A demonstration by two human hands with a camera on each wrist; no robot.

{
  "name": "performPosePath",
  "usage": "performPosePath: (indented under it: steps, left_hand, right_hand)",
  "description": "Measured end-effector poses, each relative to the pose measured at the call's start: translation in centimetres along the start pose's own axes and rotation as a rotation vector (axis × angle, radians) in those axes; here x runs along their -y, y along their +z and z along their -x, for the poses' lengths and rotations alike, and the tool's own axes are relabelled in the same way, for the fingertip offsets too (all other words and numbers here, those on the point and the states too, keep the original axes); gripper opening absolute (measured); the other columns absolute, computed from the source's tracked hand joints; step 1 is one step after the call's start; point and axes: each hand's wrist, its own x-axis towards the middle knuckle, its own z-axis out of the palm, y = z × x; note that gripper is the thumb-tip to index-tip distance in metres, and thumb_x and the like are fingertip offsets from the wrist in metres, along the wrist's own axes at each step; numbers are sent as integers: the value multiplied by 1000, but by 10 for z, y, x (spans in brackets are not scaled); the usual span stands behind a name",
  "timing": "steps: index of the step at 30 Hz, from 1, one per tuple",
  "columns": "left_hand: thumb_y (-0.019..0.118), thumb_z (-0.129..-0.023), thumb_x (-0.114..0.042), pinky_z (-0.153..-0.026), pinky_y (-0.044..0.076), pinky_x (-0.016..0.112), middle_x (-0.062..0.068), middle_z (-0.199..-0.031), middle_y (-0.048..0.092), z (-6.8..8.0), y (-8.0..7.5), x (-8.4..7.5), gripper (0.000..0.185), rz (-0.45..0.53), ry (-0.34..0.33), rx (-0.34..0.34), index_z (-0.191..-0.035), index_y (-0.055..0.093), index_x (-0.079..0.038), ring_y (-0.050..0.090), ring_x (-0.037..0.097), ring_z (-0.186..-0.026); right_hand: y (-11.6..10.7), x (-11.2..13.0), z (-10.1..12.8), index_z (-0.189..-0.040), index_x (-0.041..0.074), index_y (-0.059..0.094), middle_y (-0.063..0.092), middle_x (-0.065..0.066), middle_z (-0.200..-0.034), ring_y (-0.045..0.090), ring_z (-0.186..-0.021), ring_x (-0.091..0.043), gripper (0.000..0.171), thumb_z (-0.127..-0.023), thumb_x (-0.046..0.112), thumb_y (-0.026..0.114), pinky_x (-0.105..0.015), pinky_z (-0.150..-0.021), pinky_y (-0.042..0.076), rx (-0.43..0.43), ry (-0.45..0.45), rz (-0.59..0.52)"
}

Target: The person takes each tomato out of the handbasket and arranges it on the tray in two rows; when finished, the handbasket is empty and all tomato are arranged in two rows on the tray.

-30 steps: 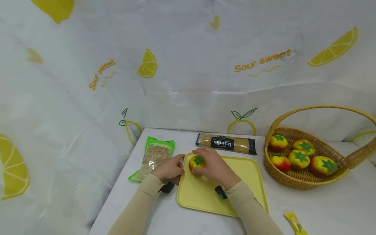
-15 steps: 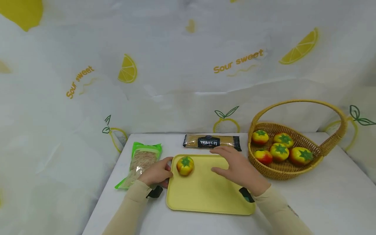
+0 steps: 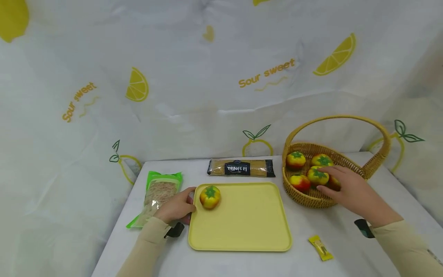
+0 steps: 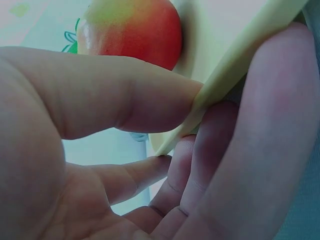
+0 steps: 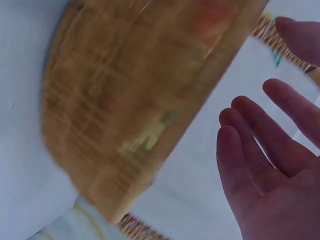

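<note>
My left hand (image 3: 176, 206) holds the left edge of the yellow tray (image 3: 242, 219). In the left wrist view, the thumb lies on the rim (image 4: 225, 75) and the other fingers are beneath it. A yellow-and-red fruit (image 3: 210, 197) with a green star-shaped top sits in the tray's far left corner. At the right, my right hand (image 3: 353, 190) reaches over the wicker basket (image 3: 301, 200), fingers spread and nothing gripped. Its fingertips overlap a similar fruit (image 3: 317, 176) among several in the basket. The right wrist view has the hand (image 5: 270, 165) beside the blurred basket wall (image 5: 100, 110).
Behind the tray lies a pack of spaghetti (image 3: 238, 168). A clear bag with green ends (image 3: 161, 192) lies left of the tray, close to my left forearm. A small yellow packet (image 3: 320, 248) is at the front right. The basket's tall handle (image 3: 337, 116) arches above it.
My right hand has let go of the fruit at the tray's corner and moved right to the basket. The left hand stays at the tray's edge. The head view has shifted right.
</note>
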Motion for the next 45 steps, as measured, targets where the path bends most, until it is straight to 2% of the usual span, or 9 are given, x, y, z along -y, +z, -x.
performPosePath:
  steps: [5,11,20,28,45]
  left_hand:
    - [69,-93,-8,-57,65,35,12,-110,60,2,-3,5,74,8,-3,-11,-163,46,-14,68,23,-72]
    - [69,-92,-8,-57,66,36,12,-110,60,1,-3,10,76,21,0,-7,-163,44,-14,68,23,-73]
    - [69,-92,-7,-57,66,36,12,-110,61,0,-1,-1,74,7,18,-16,-162,46,-14,69,23,-72]
    - [69,-92,-8,-56,66,34,11,-109,60,-4,2,-2,74,3,18,-2,-162,46,-15,67,22,-70]
    - [69,-93,-8,-56,65,35,12,-108,61,0,0,1,74,11,10,-9,-163,45,-14,68,22,-70]
  right_hand:
    - [-6,-30,-4,-143,-3,61,58,-37,-143,54,-128,-61,61,-95,29,83,-81,-103,46,30,72,21]
    - [-4,-47,-7,-144,-7,58,53,-42,-145,51,-128,-65,65,-93,25,84,-82,-103,44,60,100,26]
    - [-4,-63,-8,-144,-15,52,48,-48,-144,48,-126,-71,74,-90,25,84,-83,-104,43,89,111,70]
    - [-6,-67,-7,-144,-19,49,44,-53,-142,44,-124,-73,80,-89,27,85,-85,-103,42,127,182,88]
    - [6,-68,-14,-136,-22,52,55,-50,-131,57,-113,-68,74,-88,23,85,-79,-95,50,115,146,96]
